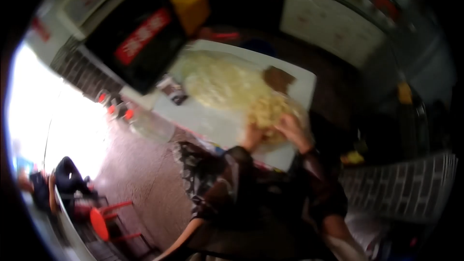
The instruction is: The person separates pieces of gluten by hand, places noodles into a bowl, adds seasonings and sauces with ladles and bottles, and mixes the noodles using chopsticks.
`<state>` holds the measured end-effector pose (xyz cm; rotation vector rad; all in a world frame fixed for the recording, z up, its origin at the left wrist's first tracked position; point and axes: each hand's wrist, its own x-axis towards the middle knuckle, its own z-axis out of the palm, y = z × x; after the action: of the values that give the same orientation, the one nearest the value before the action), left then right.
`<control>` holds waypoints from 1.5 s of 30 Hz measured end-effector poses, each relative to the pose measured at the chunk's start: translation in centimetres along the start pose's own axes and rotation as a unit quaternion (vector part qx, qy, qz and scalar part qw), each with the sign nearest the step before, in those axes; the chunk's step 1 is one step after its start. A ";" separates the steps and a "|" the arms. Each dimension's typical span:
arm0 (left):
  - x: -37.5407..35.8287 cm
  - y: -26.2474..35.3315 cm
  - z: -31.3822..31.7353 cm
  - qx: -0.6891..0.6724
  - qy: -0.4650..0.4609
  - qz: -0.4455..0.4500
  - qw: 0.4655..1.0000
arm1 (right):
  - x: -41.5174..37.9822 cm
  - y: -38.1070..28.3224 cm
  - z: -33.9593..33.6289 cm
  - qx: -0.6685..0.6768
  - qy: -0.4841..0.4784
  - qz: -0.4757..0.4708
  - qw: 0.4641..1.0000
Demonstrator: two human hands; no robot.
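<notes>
Both my hands are at a heap of pale yellow pieces [267, 109] near the right corner of a white table [195, 118]. At the heap's near left side is my left hand [253, 137], its fingers blurred and partly hidden. My right hand [291, 129] touches the heap from the right with its fingers curled in. Whatever lies between those fingers is too blurred to make out. Beyond the heap spreads a clear plastic bag or sheet [220, 79] with more pale yellow stuff. A flat brown piece [279, 79] lies at the table's far edge.
A small dark and white packet [171, 90] lies at the table's left. Beside it on the floor stand clear bottles with red caps [150, 126]. A black panel with a red label [140, 34] rises behind. A red stool [100, 223] and a seated person [46, 191] are lower left.
</notes>
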<state>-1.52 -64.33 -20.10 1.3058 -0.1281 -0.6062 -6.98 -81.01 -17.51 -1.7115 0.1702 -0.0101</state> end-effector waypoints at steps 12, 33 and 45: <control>-0.2 0.1 -1.2 0.039 -0.021 -0.009 0.999 | 1.6 -1.4 0.6 -0.051 -0.090 0.114 0.988; 0.2 1.5 -0.3 -0.001 0.001 -0.106 0.994 | 0.7 -1.1 1.6 0.059 0.036 0.007 0.998; -0.1 0.3 -1.6 0.006 0.027 -0.046 0.999 | 0.9 -2.1 1.7 -0.060 -0.038 0.104 0.992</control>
<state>-0.85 -62.82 -20.25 1.3431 -0.0269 -0.6488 -5.66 -79.14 -15.78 -1.8025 0.2965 0.2243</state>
